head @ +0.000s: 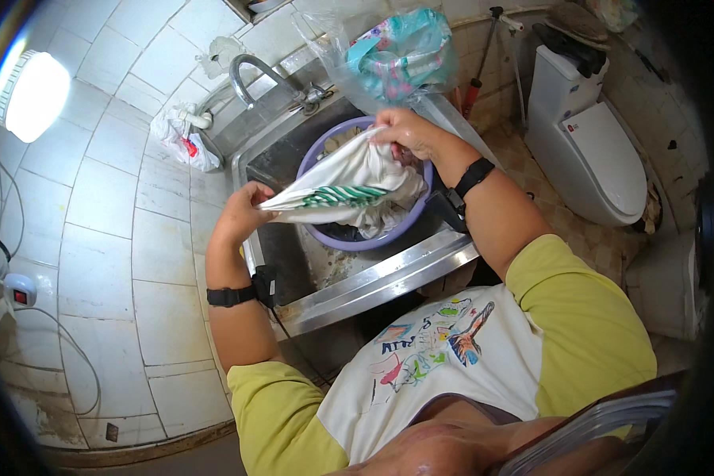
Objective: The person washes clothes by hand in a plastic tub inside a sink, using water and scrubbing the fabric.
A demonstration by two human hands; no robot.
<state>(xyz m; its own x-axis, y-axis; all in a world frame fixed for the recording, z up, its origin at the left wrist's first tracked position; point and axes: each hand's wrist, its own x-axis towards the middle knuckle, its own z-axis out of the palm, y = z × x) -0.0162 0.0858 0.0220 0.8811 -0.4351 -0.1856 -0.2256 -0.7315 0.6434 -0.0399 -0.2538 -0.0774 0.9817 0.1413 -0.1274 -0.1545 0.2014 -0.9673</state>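
Note:
A white cloth garment (345, 175) with a green striped print is stretched between my two hands. My left hand (247, 211) pinches one end of it, left of the basin's rim. At the other end, my right hand (406, 135) grips a bunched part above the basin's far right side. Below the garment is a purple plastic basin (357, 243), standing inside a stainless steel sink (291, 256). Other wet-looking clothes (378, 221) lie in the basin, partly covered by the stretched garment.
A curved faucet (262, 62) rises at the sink's back edge. Beside it a clear plastic bag (401, 59) holds a colourful packet. White plastic bags (184, 140) hang on the tiled wall at left. A toilet (601, 160) stands at right, near a red-handled tool (471, 95).

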